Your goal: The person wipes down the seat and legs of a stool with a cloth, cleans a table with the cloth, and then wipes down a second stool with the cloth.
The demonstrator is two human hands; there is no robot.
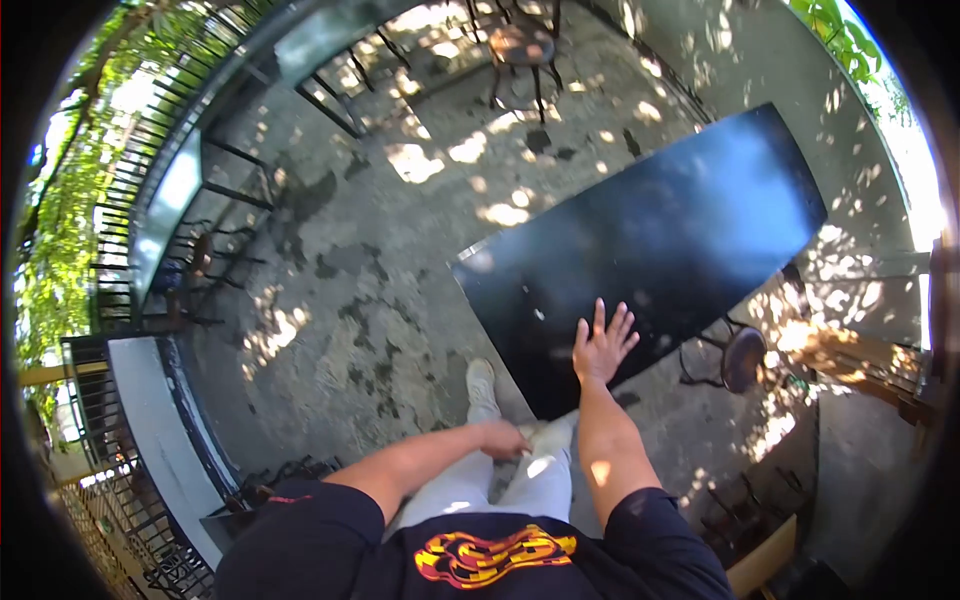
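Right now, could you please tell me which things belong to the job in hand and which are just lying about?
Likely part of the job:
black tabletop, right hand on or just over it

Seemingly just standing about:
round stool beside the tabletop
far round seat
pale-topped table

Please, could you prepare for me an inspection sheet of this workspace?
Surface: grey floor with dark stains and sunlit spots.
Job's things: black tabletop, reflecting light, with a small white mark.
Clutter: stool close beside the black tabletop.
Hands: right hand over the black tabletop, fingers spread, contact unclear; left hand by the pale trousers, grip unclear.
Cables: nothing seen.
Surroundings: greenery and railing at image left, wall at right.
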